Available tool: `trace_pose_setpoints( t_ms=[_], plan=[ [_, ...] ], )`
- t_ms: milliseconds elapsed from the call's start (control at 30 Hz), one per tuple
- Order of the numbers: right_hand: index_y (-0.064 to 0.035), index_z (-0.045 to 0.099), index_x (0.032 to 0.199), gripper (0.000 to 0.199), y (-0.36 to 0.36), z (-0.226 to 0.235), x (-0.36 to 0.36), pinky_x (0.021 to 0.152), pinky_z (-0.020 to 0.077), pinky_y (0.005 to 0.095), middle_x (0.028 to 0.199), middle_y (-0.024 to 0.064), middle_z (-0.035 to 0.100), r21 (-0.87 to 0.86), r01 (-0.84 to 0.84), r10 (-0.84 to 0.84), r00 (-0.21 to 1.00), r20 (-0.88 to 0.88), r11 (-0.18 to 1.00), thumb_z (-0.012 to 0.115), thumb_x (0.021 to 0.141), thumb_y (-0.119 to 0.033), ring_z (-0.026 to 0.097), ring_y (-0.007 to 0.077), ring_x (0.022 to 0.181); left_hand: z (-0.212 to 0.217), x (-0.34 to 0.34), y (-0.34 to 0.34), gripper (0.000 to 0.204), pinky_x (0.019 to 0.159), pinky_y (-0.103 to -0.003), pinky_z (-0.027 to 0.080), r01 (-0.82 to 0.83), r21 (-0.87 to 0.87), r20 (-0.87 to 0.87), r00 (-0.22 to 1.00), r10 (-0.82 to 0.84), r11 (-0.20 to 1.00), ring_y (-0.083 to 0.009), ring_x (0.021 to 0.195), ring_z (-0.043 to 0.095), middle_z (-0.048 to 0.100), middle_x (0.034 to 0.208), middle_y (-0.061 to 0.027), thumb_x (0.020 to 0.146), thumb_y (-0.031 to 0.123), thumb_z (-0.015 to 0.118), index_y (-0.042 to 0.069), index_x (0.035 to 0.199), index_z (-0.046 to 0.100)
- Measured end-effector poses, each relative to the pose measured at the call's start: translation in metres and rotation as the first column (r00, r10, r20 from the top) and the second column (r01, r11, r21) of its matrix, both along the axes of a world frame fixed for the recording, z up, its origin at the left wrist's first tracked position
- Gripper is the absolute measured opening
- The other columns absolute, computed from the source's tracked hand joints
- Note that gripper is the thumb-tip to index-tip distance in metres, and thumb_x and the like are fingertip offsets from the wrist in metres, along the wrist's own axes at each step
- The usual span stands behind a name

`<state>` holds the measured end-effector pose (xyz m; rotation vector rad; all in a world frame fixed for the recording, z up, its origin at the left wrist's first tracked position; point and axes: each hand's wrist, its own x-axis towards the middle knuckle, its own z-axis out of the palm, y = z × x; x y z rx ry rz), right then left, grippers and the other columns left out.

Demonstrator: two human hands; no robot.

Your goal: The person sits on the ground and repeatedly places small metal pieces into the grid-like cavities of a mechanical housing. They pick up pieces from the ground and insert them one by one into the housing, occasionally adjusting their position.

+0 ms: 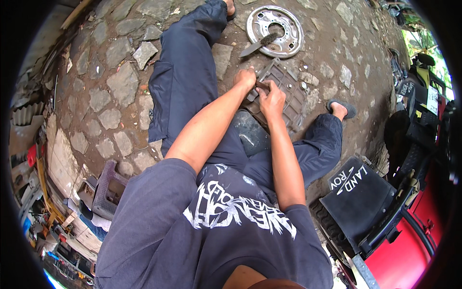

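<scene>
Between my knees, a grey-brown ribbed cast metal part [291, 98] lies tilted on the ground. Over its near left edge, my left hand [245, 79] is closed, and whatever its fingers grip is hidden. Just to the right, my right hand [273, 100] is closed with thumb and fingers on a small brown strip-like piece [262, 85]. That piece reaches toward the left hand; its exact kind is too small to make out. Farther off rests a round metal brake backing plate [294, 42], with a dark-bristled brush [258, 46] with a flat handle lying across its near left rim.
Uneven stones [123, 85] set in dirt cover the ground. On the right stands a red vehicle [403, 255] with a black mud flap [358, 204]. A dark plastic stool [107, 190] and scattered clutter are at the left. My legs stretch out on both sides.
</scene>
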<state>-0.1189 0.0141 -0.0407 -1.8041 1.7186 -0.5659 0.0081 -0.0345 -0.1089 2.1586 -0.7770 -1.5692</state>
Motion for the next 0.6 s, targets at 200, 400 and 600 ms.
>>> trace_pose_setpoints(
  t_ms=[200, 400, 600],
  plan=[
    [-0.0011, 0.073, 0.108, 0.024, -0.008, 0.004, 0.013, 0.091, 0.0578, 0.043, 0.104, 0.0195, 0.079, 0.033, -0.032, 0.032, 0.999, 0.007, 0.999, 0.08, 0.086, -0.008, 0.077, 0.0365, 0.1, 0.007, 0.0, 0.0, 0.065, 0.114, -0.051, 0.045, -0.04, -0.031, -0.01, 0.999, 0.04, 0.999, -0.0465, 0.132, 0.061, 0.066, 0.134, -0.0319, 0.106, 0.05, 0.046, -0.007, 0.123, 0.073],
    [-0.0021, 0.075, 0.111, 0.027, 0.0, 0.003, 0.008, 0.092, 0.0574, 0.0441, 0.102, 0.0198, 0.079, 0.072, 0.07, -0.07, 0.998, -0.009, 0.995, 0.081, 0.086, -0.01, 0.076, 0.0388, 0.099, -0.005, 0.002, 0.003, 0.063, 0.113, -0.051, 0.045, -0.059, -0.068, 0.004, 0.998, 0.059, 0.996, -0.0469, 0.131, 0.061, 0.066, 0.133, -0.0326, 0.105, 0.049, 0.046, -0.006, 0.123, 0.073],
    [-0.004, 0.076, 0.109, 0.023, -0.005, 0.002, 0.022, 0.091, 0.0573, 0.042, 0.102, 0.0185, 0.079, 0.038, 0.062, -0.063, 0.998, 0.006, 0.997, 0.076, 0.088, -0.011, 0.077, 0.0348, 0.098, 0.002, -0.002, -0.001, 0.061, 0.113, -0.052, 0.045, -0.072, -0.081, -0.012, 0.997, 0.071, 0.994, -0.0476, 0.13, 0.061, 0.065, 0.135, -0.0313, 0.106, 0.048, 0.046, -0.003, 0.125, 0.073]
  ],
)
